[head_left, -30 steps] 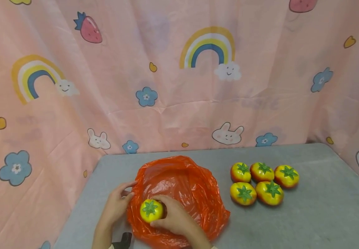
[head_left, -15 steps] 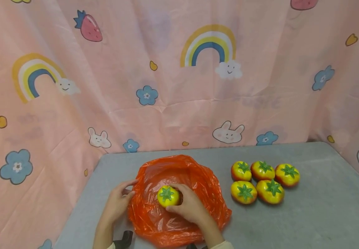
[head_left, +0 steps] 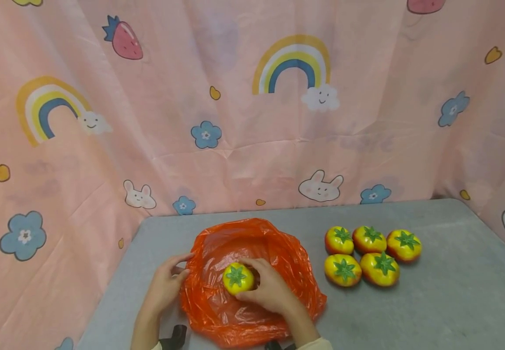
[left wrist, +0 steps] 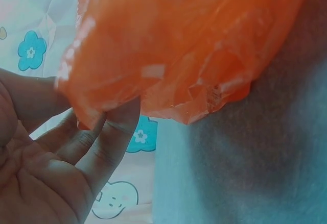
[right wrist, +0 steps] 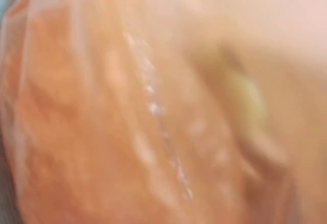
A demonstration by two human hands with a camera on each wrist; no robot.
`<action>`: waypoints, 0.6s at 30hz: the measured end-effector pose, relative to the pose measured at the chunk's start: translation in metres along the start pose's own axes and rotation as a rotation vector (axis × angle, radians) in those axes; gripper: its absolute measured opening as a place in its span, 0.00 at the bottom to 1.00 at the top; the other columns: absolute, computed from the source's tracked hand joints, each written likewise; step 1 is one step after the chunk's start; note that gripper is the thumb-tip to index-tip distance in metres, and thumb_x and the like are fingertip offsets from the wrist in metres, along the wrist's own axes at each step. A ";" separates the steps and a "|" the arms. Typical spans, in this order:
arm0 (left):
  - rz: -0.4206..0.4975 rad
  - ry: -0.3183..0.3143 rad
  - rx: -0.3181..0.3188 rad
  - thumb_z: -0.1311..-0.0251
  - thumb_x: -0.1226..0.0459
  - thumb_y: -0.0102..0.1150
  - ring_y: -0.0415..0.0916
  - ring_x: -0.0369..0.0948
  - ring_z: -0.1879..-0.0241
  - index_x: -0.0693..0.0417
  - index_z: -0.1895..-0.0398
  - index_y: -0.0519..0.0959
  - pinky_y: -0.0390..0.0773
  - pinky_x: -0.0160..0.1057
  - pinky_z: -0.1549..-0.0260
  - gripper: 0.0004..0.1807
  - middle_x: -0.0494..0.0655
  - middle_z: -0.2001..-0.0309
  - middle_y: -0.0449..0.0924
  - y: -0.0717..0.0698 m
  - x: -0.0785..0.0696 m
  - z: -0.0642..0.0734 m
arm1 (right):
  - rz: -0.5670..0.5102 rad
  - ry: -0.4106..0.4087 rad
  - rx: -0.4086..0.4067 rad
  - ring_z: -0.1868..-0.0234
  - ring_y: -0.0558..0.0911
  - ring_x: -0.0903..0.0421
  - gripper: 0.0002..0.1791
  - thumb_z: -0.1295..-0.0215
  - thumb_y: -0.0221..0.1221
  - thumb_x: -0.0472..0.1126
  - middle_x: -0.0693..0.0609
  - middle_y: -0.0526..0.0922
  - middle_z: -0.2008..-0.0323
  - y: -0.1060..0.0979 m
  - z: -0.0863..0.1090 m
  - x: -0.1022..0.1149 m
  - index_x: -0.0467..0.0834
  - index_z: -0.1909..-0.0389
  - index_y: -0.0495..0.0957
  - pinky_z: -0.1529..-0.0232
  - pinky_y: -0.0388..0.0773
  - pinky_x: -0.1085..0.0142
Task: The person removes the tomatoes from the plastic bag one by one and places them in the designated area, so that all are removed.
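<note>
An orange-red plastic bag (head_left: 252, 321) lies spread with its mouth up on the table. My right hand (head_left: 270, 287) holds a yellow persimmon (head_left: 238, 278) with a green star-shaped calyx, over the inside of the bag. The right wrist view is blurred; the persimmon (right wrist: 248, 101) shows there only as a pale yellow patch behind the bag's film. At the bag's left rim is my left hand (head_left: 165, 287). In the left wrist view its thumb and fingers (left wrist: 110, 145) pinch the edge of the bag (left wrist: 168, 50); the fingertips are partly hidden by the plastic.
Several yellow-red persimmons (head_left: 379, 270) with green calyxes sit in a close group right of the bag on the grey table (head_left: 445, 301). A pink patterned curtain (head_left: 252, 160) hangs behind the table. Dark wrist-camera mounts (head_left: 174, 338) show at the bottom edge.
My right hand has carried the persimmon from the bag's left side rightward and away from me to its middle, then barely moved. My left hand stays at the rim.
</note>
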State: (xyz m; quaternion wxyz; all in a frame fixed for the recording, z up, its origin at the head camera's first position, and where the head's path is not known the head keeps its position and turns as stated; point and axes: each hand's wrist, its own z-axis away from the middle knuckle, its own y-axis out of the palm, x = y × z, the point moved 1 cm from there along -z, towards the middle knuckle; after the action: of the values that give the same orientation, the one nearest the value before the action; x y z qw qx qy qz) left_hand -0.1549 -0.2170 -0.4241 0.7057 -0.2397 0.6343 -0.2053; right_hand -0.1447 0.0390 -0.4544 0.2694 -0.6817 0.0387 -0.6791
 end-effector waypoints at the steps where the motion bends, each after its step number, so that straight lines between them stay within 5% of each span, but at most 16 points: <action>1: -0.001 -0.003 -0.001 0.34 0.74 0.55 0.81 0.42 0.60 0.52 0.39 0.78 0.86 0.41 0.61 0.21 0.55 0.45 0.78 0.000 0.000 0.000 | -0.006 -0.002 0.004 0.40 0.76 0.46 0.41 0.49 0.75 0.46 0.46 0.72 0.37 -0.001 0.000 0.000 0.51 0.33 0.71 0.38 0.76 0.44; 18: 0.000 -0.008 0.004 0.33 0.74 0.55 0.81 0.42 0.61 0.51 0.38 0.78 0.86 0.40 0.62 0.22 0.55 0.47 0.80 0.000 0.000 0.000 | -0.013 0.063 0.012 0.42 0.78 0.47 0.42 0.49 0.75 0.46 0.44 0.73 0.34 -0.001 0.000 0.000 0.47 0.32 0.70 0.40 0.78 0.46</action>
State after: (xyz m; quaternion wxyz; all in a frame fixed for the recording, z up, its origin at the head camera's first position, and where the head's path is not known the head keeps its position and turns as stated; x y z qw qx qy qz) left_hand -0.1544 -0.2168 -0.4245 0.7086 -0.2390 0.6313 -0.2055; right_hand -0.1450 0.0400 -0.4535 0.2679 -0.6586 0.0384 -0.7021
